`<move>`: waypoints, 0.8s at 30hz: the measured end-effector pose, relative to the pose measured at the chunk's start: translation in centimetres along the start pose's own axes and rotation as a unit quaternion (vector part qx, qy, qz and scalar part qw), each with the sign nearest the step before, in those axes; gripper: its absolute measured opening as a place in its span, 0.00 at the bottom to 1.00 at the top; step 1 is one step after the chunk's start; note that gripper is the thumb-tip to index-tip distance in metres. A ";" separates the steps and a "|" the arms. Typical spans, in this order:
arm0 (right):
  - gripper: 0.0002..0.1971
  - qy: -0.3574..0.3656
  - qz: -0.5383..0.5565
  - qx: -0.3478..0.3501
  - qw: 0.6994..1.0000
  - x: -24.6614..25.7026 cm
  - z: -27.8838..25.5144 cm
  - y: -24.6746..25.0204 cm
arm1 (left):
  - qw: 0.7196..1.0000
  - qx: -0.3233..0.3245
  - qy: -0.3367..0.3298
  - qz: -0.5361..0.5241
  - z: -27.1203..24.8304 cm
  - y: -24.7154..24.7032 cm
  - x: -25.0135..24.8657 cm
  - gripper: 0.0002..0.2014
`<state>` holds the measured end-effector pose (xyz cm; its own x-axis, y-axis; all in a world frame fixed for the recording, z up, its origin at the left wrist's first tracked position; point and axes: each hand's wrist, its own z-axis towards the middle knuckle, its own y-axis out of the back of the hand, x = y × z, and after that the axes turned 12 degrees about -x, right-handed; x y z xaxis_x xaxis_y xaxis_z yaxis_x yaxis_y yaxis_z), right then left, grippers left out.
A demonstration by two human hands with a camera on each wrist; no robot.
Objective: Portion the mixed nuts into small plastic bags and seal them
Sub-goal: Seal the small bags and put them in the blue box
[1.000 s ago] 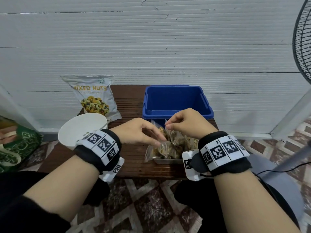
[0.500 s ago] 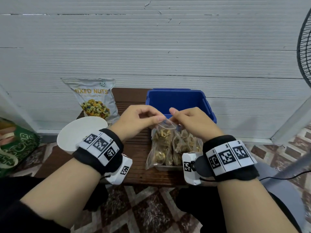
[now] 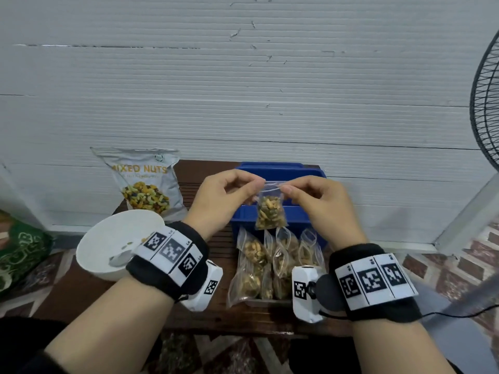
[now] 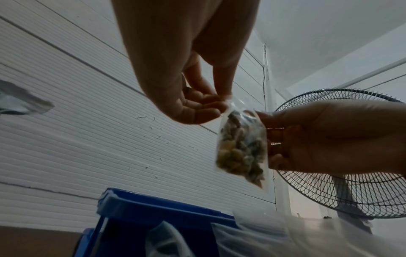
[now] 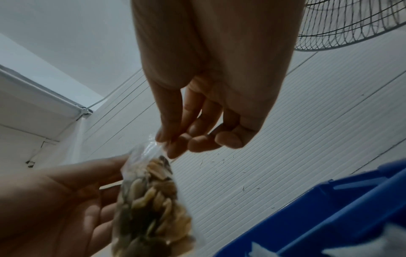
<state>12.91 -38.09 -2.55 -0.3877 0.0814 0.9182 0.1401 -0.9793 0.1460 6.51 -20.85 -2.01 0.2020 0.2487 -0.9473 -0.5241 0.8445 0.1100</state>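
A small clear plastic bag of mixed nuts (image 3: 270,211) hangs in the air above the blue bin (image 3: 302,171). My left hand (image 3: 229,195) pinches the bag's top left corner and my right hand (image 3: 313,198) pinches its top right corner. The same small bag (image 4: 241,147) shows in the left wrist view under my left hand (image 4: 197,107), and the bag (image 5: 151,200) shows in the right wrist view below my right hand (image 5: 197,139). Several filled small bags (image 3: 270,265) stand in a tray in front of the bin. The large mixed nuts pouch (image 3: 145,184) leans on the wall at left.
A white bowl (image 3: 108,249) with a few nuts and a spoon sits on the brown wooden table (image 3: 81,298) at left. A standing fan (image 3: 486,103) is at the right edge. A green bag (image 3: 19,247) lies on the floor at left.
Both hands have lifted one small bag of nuts up out of the tray's pile and now hold it stretched by its top corners above the bin.
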 end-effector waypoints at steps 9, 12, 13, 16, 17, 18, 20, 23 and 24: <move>0.05 0.021 -0.047 -0.045 0.998 -1.1 0.9 0.7 | 0.989 0.040 -0.092 0.106 1.6 -0.2 0.7 0.10; 0.04 0.036 -0.074 -0.055 0.995 -1.5 0.9 0.5 | 0.982 0.044 -0.118 0.138 2.1 -0.5 0.7 0.11; 0.03 0.039 -0.079 -0.056 0.994 -1.6 0.9 0.4 | 0.980 0.052 -0.124 0.144 2.1 -0.6 0.6 0.11; 0.04 0.044 -0.070 -0.063 0.995 -1.6 0.8 0.3 | 0.978 0.085 -0.122 0.144 2.1 -0.8 0.5 0.07; 0.05 0.045 -0.061 -0.067 0.995 -1.5 0.8 0.3 | 0.980 0.094 -0.112 0.138 2.2 -0.9 0.5 0.06; 0.05 0.044 -0.053 -0.069 0.995 -1.5 0.8 0.3 | 0.980 0.099 -0.105 0.136 2.2 -0.9 0.6 0.05; 0.06 0.035 -0.041 -0.063 0.997 -1.4 0.8 0.4 | 0.978 0.101 -0.112 0.147 2.3 -0.9 0.7 0.05; 0.05 0.015 -0.029 -0.048 0.998 -1.3 0.9 0.4 | 0.973 0.082 -0.144 0.162 2.6 -0.9 0.8 0.06; 0.04 0.011 -0.028 -0.047 0.998 -1.3 0.9 0.4 | 0.973 0.075 -0.148 0.160 2.6 -0.9 0.7 0.06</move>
<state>14.27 -38.44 -3.34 -0.4126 0.1342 0.9010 0.0324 -0.9863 0.1618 9.25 -20.18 -2.00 0.2899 0.6173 -0.7314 -0.4769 0.7557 0.4488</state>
